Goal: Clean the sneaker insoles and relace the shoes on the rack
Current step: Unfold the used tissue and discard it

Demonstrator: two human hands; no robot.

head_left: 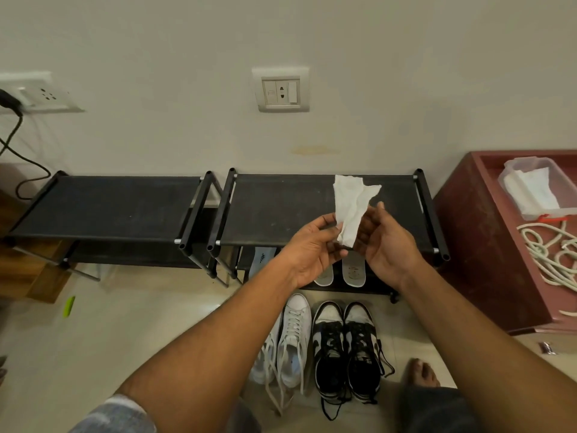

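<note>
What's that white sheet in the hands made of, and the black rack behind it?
The white sheet looks like thin matte tissue paper or a wipe: it creases softly and has a ragged edge. The rack seems to have matte black tubes, plastic or painted metal, silvery rod ends and dull, cloth-like shelves.

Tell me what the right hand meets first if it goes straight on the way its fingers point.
The white wipe, pinched in the left hand. The right hand points up and left at it and seems to touch it. Just past the wipe comes the left hand itself, though depth is hard to judge.
</note>
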